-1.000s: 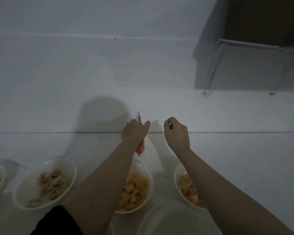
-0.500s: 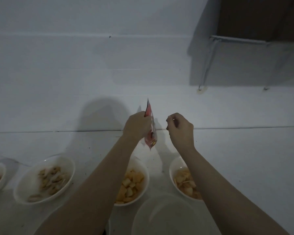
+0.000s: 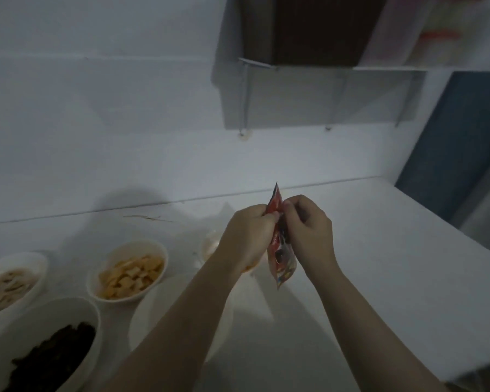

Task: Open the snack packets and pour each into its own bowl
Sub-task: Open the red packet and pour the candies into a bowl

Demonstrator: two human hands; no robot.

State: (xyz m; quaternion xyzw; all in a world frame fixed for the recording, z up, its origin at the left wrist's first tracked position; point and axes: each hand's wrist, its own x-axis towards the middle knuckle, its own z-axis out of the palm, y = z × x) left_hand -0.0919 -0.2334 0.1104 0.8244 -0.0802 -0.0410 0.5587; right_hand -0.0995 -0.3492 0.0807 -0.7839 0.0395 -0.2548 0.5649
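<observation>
A small red snack packet [image 3: 281, 258] hangs upright above the white table, held between both hands near its top. My left hand [image 3: 248, 234] pinches the packet's upper left side and my right hand [image 3: 309, 233] pinches the upper right side. Under my left forearm sits a white bowl [image 3: 178, 315] with nothing visible in it. A bowl of yellow square snacks [image 3: 129, 274] stands to its left. Another bowl [image 3: 211, 244] is mostly hidden behind my left hand.
At the left edge stands a bowl of pale snacks [image 3: 10, 281], and at the front left a bowl of dark snacks [image 3: 44, 349]. A wall shelf [image 3: 317, 66] hangs above the back wall. The white table [image 3: 393, 278] ends at the right beside a blue panel [image 3: 458, 154].
The view has swung to the right. My right hand has closed in and taken hold of the packet's top opposite my left hand; the packet now hangs lower between both hands.
</observation>
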